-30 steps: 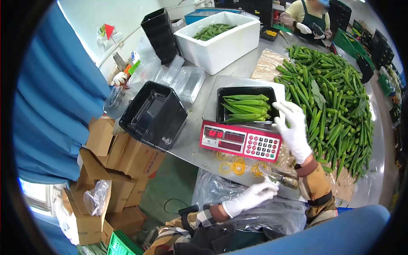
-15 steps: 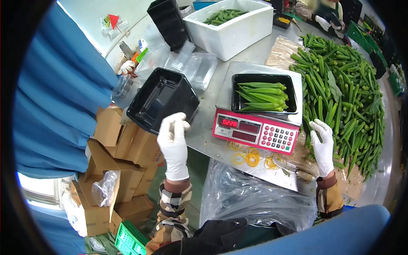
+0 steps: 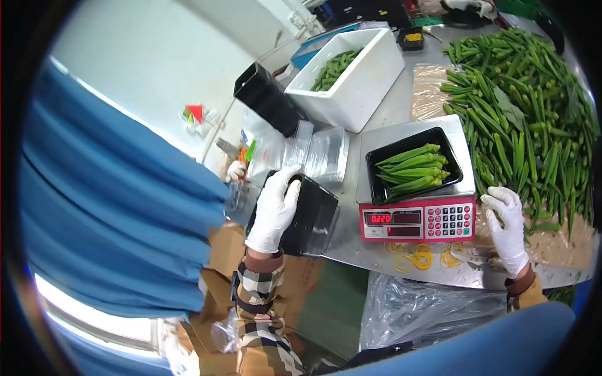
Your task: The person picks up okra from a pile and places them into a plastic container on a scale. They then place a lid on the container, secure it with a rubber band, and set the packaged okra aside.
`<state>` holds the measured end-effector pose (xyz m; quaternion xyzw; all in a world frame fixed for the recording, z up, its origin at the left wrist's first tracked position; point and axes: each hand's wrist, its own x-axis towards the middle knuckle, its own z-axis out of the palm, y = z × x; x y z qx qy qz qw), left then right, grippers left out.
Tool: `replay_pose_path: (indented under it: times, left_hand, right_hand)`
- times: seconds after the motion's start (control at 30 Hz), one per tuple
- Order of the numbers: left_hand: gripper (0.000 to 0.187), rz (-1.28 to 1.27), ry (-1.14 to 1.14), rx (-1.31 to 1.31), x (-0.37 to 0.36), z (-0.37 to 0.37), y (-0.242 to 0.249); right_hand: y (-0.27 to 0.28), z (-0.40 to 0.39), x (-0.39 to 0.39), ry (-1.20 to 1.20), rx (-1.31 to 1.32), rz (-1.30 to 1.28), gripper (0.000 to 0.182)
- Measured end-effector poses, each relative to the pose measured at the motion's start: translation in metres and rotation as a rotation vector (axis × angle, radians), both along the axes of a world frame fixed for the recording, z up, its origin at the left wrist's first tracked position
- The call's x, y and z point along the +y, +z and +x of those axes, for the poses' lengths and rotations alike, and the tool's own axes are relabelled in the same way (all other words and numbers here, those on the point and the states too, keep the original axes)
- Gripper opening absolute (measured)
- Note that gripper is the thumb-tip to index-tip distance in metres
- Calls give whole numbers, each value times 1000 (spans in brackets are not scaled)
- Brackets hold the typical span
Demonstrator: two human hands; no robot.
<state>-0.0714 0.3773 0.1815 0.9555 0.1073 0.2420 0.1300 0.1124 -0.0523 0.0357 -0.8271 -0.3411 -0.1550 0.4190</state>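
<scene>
My left hand [image 3: 274, 210], in a white glove, is at the stack of black plastic trays [image 3: 313, 219], its fingers bent over the upper rim. The fingertips are partly hidden there. My right hand [image 3: 506, 229], also gloved, is at the near edge of the okra pile [image 3: 533, 125]. Its fingers are curled, and a small piece of green, seemingly an okra pod [image 3: 498, 218], shows between thumb and fingers. Between the hands, a black tray of okra [image 3: 414, 166] rests slightly turned on the red digital scale [image 3: 417, 219], which reads 0.220.
Yellow rubber bands [image 3: 422, 257] and a knife [image 3: 470, 255] lie before the scale. Behind are a white foam box [image 3: 351, 103] with okra, clear plastic lids [image 3: 326, 153] and a tall black stack [image 3: 266, 97]. Cardboard boxes [image 3: 229, 250] and a blue curtain [image 3: 119, 188] are left.
My left hand has gone from in front of the tray stack onto its rim. The fingers of my right hand have curled in beside the okra. My view has turned left.
</scene>
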Motion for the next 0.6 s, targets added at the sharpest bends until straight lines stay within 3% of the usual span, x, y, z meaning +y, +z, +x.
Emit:
replay_pose_path:
  times: [0.1,0.13,0.23,0.3,0.37,0.43,0.47,0.6]
  left_hand:
    - [32,-347,66,236,-6,35,45]
    - [32,-263,24,267,12,50,45]
    - [33,-411,-119,291,60,111,18]
    - [28,-821,-14,278,51,148,5]
    - [26,-759,54,251,62,190,-34]
    - [22,-420,92,155,127,236,-120]
    - [23,-521,101,157,144,244,-146]
    - [25,-46,488,421,129,241,-196]
  right_hand:
    - [2,-5,-10,-25,12,-22,34]
    - [0,-7,-12,-40,9,-3,33]
    - [-7,-12,-18,-76,51,36,32]
    - [-7,-18,-20,-70,113,65,32]
    - [-5,-21,-23,-78,171,86,31]
    - [-3,-22,-30,-103,230,102,31]
    - [-3,-20,-34,-111,239,126,30]
    - [1,-9,-59,-171,195,151,28]
